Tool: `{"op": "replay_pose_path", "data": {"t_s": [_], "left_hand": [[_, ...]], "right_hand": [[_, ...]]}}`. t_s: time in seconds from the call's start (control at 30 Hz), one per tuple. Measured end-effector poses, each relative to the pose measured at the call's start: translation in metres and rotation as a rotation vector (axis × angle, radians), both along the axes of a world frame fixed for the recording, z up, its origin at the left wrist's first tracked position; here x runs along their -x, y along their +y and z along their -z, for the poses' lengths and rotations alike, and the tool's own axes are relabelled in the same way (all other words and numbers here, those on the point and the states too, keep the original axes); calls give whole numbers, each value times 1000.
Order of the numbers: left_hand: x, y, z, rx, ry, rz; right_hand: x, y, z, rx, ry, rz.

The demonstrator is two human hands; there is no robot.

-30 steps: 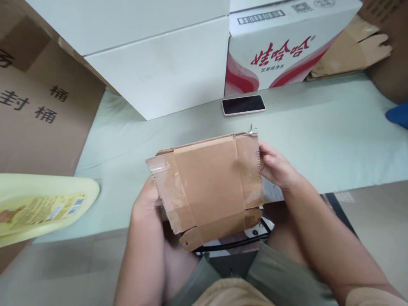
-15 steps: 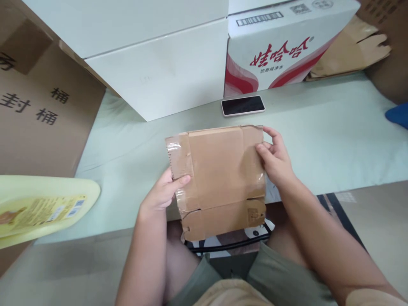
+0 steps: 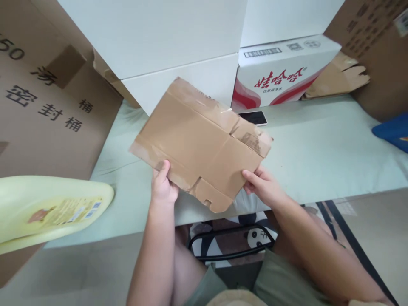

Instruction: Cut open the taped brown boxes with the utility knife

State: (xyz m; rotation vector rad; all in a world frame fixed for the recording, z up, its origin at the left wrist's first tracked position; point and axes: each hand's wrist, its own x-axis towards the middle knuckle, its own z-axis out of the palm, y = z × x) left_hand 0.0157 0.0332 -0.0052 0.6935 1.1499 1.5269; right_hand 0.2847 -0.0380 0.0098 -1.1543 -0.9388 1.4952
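Note:
A flattened brown cardboard box (image 3: 204,140) with strips of clear tape is held up over the pale green table (image 3: 318,157), tilted with its far left corner raised. My left hand (image 3: 163,187) pinches its near left edge, thumb on top. At the near right edge, my right hand (image 3: 263,187) grips it with the fingers closed round it. A small tab sticks out of the box's near edge between the two hands.
A phone (image 3: 255,118) lies on the table behind the cardboard. Large white boxes (image 3: 178,46) and a red-and-white printed carton (image 3: 280,72) stand at the back. A big brown carton (image 3: 47,110) stands at the left, a yellow plastic item (image 3: 47,208) below it, a blue thing (image 3: 393,131) at the right.
The cardboard has been opened out flat, lifted and turned so it slants up to the left. Both hands have shifted to its near edge. The view has tilted up slightly.

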Motion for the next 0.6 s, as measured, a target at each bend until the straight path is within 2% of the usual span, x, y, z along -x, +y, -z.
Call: {"op": "replay_pose_path", "data": {"t_s": [0.07,0.17,0.27,0.4,0.47,0.57,0.6], "left_hand": [[-6,-3,-3,56,-29,56],[-15,-7,-8,71,-17,96],[-16,-11,-10,18,70,85],[-13,-11,-4,-28,142,94],[-12,-11,2,-55,191,100],[-14,-8,7,-77,247,117],[-16,-7,8,-75,253,118]], "right_hand": [[1,-6,-2,42,12,68],[-25,-21,-9,44,-15,272],[-76,-40,-20,-58,-124,624],[-161,-49,-37,-393,-371,1154],[-200,-39,-47,-471,-431,1329],[-246,-1,-63,-381,-426,1539],[-258,17,-68,-338,-480,1534]]}}
